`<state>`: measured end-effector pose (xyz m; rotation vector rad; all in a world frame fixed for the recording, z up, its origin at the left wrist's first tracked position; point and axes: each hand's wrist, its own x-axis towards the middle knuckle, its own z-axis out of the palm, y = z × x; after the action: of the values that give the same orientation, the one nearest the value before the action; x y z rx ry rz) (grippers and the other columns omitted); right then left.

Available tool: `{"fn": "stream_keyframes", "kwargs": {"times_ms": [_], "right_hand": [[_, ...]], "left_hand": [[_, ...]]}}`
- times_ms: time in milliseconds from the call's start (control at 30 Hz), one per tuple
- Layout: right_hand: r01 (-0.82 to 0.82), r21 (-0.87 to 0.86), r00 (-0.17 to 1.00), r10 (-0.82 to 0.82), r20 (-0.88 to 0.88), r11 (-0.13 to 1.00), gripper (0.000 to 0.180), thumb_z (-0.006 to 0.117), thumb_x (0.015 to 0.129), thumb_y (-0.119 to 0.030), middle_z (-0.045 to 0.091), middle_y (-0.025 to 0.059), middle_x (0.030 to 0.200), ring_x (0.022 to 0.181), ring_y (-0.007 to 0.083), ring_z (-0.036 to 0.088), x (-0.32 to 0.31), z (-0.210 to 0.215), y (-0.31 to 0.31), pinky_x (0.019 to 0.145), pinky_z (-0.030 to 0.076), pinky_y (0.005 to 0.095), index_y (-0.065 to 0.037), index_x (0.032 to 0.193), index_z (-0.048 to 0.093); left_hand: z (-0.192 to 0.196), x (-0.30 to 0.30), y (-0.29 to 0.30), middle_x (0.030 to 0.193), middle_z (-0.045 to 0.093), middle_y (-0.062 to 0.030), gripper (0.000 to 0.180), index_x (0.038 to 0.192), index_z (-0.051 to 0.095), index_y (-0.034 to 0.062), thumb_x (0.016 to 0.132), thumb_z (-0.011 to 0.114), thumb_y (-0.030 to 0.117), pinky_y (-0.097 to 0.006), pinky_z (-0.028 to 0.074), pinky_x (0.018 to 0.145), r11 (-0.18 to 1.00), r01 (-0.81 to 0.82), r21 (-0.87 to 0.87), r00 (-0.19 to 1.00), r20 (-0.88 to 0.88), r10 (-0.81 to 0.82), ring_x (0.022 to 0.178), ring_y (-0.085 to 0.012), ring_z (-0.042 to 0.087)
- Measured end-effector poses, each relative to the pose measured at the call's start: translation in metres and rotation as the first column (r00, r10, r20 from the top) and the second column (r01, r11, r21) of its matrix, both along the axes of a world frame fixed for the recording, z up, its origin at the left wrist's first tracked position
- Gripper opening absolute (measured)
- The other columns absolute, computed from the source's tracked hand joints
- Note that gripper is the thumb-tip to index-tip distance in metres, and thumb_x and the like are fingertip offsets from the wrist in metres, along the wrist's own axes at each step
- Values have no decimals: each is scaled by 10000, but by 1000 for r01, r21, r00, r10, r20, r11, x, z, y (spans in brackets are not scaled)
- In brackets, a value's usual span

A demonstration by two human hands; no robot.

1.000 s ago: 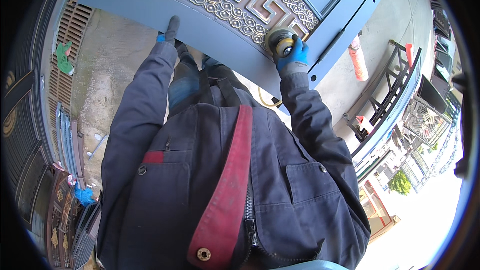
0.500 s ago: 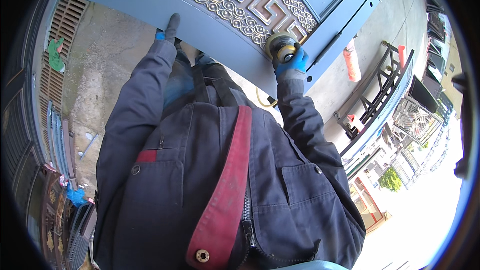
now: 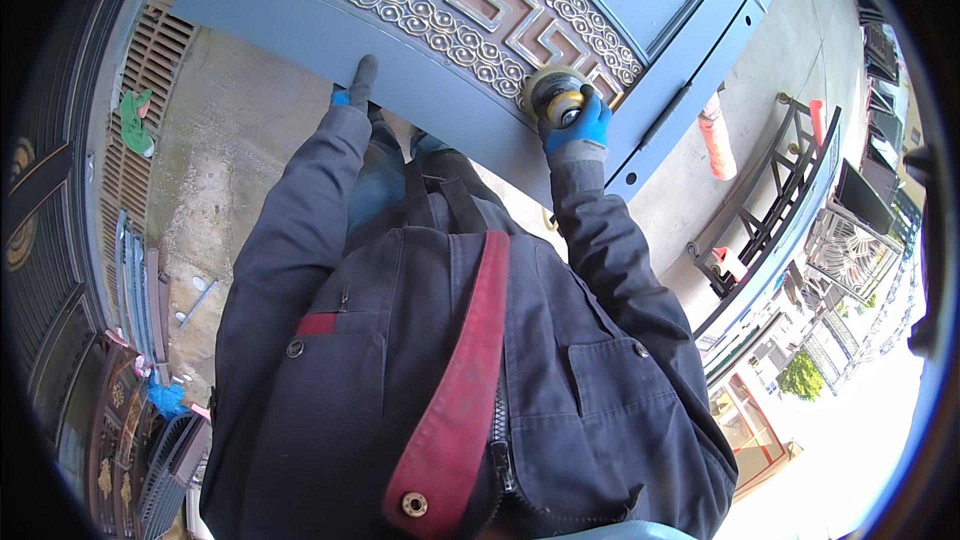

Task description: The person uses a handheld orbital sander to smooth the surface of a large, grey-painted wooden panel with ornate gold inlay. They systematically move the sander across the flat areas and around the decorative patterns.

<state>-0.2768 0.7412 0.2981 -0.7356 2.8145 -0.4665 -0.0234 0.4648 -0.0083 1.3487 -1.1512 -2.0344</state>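
Since a moment ago the right hand (image 3: 578,125) has carried the angle grinder (image 3: 552,95) a little further left along the patterned band, while the left hand has hardly shifted on the panel's edge. That right hand, in a blue glove, is clenched round the grinder's body, and the round disc sits against the blue metal door panel (image 3: 470,90) just at the near edge of the gold fret border (image 3: 470,15), toward the panel's right end. The left hand (image 3: 358,85), in a dark grey glove with a blue cuff, rests flat with fingers stretched out on the plain blue strip at the panel's near edge, grasping nothing. Both sleeves are dark navy, and a red strip runs down the front of the jacket (image 3: 450,390). Off to the right, on the concrete floor (image 3: 230,160), stands a black metal rack (image 3: 770,210), with an orange cylinder (image 3: 715,135) lying just beyond it. Far left, a green glove (image 3: 135,120) lies on a brown grating (image 3: 150,80).
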Motion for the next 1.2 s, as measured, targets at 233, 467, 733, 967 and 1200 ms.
{"fn": "stream_keyframes", "kwargs": {"times_ms": [233, 467, 733, 967, 1200], "right_hand": [[-67, 21, 993, 64, 102, 998, 919, 887, 761, -246, 489, 244, 1417, 1183, 456, 645, 8, 4, -70, 996, 564, 482, -81, 1537, 423], [-166, 25, 983, 163, 84, 986, 827, 857, 798, -305, 522, 254, 1391, 1161, 461, 653, 19, 5, -134, 942, 577, 519, -84, 1489, 458], [-212, 106, 977, 208, 53, 971, 890, 887, 757, -377, 532, 243, 1387, 1139, 444, 674, 26, 12, -212, 923, 584, 501, -108, 1490, 460], [-259, 136, 966, 258, 20, 956, 905, 909, 735, -355, 505, 259, 1433, 1176, 447, 662, 16, 3, -221, 950, 583, 492, -108, 1483, 463], [-230, 206, 972, 234, 5, 951, 952, 925, 711, -357, 495, 252, 1417, 1136, 436, 680, 11, 11, -183, 945, 590, 496, -122, 1501, 449]], "left_hand": [[27, -9, 9, 1333, 669, -118, 520, 1328, 652, 22, 925, 818, 306, -408, 563, 976, 998, -53, -31, 999, -1, 53, 1168, -244, 648], [61, -10, 17, 1415, 597, -126, 543, 1445, 551, 13, 993, 730, 254, -397, 504, 1077, 996, 10, 88, 998, -61, -5, 1259, -247, 595], [170, -25, 18, 1253, 707, -95, 548, 1345, 634, 10, 903, 843, 258, -391, 558, 952, 997, -60, 46, 992, 115, 55, 1123, -212, 662], [205, -26, 9, 1237, 730, -82, 551, 1286, 658, 43, 843, 895, 268, -395, 563, 935, 987, -72, 147, 992, 112, 56, 1125, -209, 674], [193, -26, 9, 1217, 741, -74, 566, 1273, 652, 38, 827, 906, 278, -403, 556, 928, 1000, 7, -4, 994, 109, -6, 1082, -205, 694]]}}
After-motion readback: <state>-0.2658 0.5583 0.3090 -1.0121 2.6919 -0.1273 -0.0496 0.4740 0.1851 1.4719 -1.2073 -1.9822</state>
